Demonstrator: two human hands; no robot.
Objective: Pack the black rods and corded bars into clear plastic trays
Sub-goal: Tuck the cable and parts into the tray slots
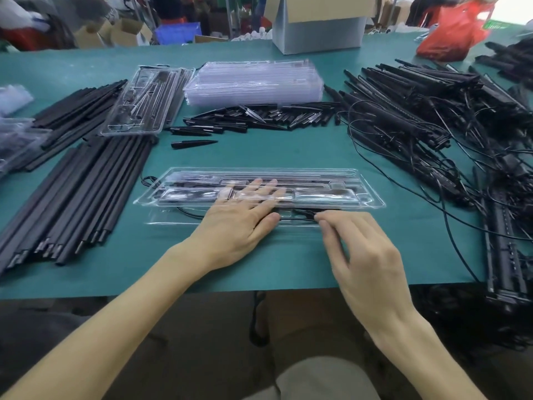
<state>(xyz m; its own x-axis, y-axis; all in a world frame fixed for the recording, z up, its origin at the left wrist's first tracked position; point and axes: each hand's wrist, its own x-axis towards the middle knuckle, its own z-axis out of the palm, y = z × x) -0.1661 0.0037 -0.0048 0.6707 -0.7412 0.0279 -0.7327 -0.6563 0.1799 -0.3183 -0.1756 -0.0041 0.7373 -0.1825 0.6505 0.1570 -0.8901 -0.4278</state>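
A clear plastic tray [340,183] lies in front of me on the green table, with black parts and a thin black cord [300,216] in it. My left hand [239,223] lies flat, its straight fingers reaching under the tray's clear top layer. My right hand [357,249] is at the tray's near edge, its fingertips touching the cord. Black rods [78,194] lie in a bundle at the left. Corded bars [427,111] are heaped in a tangle at the right.
A stack of empty clear trays [253,82] stands at the back centre, a filled tray [144,102] to its left. Short black pointed pieces [253,116] lie between them and me. A grey carton [317,33] and a red bag [452,33] sit at the far edge.
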